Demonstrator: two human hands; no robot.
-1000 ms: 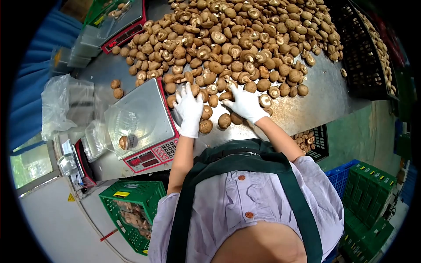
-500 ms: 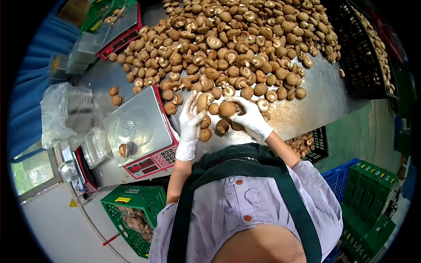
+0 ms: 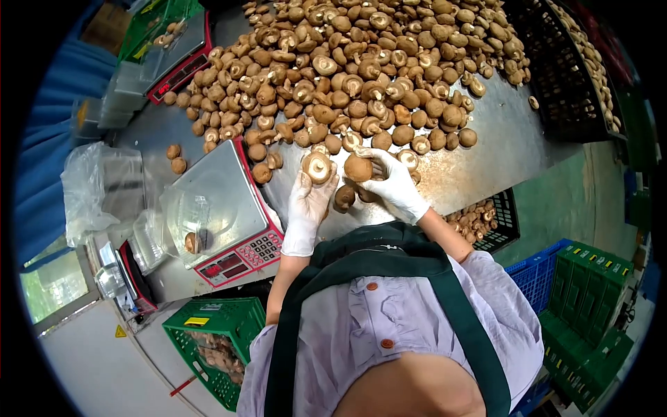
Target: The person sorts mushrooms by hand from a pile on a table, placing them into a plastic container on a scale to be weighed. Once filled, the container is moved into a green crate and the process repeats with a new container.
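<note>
single head-worn view, forward and steeply down over the wearer's own chest

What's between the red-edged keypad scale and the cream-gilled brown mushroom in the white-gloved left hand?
In the head view, two round brown mushrooms lie beside the scale; then bare grey metal table before the mushroom in the left hand.

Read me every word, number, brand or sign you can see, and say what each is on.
Nothing here is clear enough to quote.
Near scale: red display digits blurred; keypad characters too small.
Far scale: red digits blurred.
Green crate: yellow label unreadable.
Stacked crates: yellow labels too small.
Wall: yellow triangle sign, markings too small.
</note>
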